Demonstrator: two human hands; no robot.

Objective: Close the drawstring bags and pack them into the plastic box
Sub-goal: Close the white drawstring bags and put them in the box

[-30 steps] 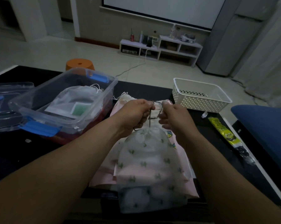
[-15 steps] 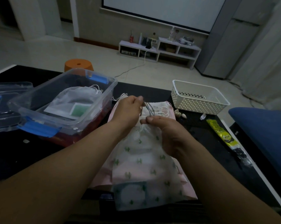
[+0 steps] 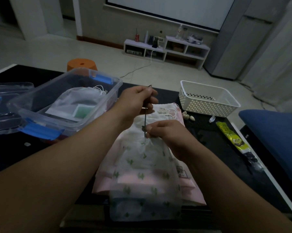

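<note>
Farther from the right hand (image 3: 167,130) than half a second earlier, the left hand (image 3: 138,101) has drawn the dark drawstring (image 3: 145,117) out straight between the two. The left hand's fingers are curled round the upper part of the drawstring, whose end shows above the fist. The right hand's fingertips pinch the gathered neck of the cactus-print bag (image 3: 145,174) where the drawstring enters it. That bag lies on a stack of pink bags (image 3: 105,180) on the black tabletop (image 3: 214,148), in front of the person. To the left, just beside the stack, stands the clear plastic box (image 3: 41,116) with blue latches, lid off, holding a white bag (image 3: 81,96). Beyond the stack to the right stands a white perforated basket (image 3: 205,107)
</note>
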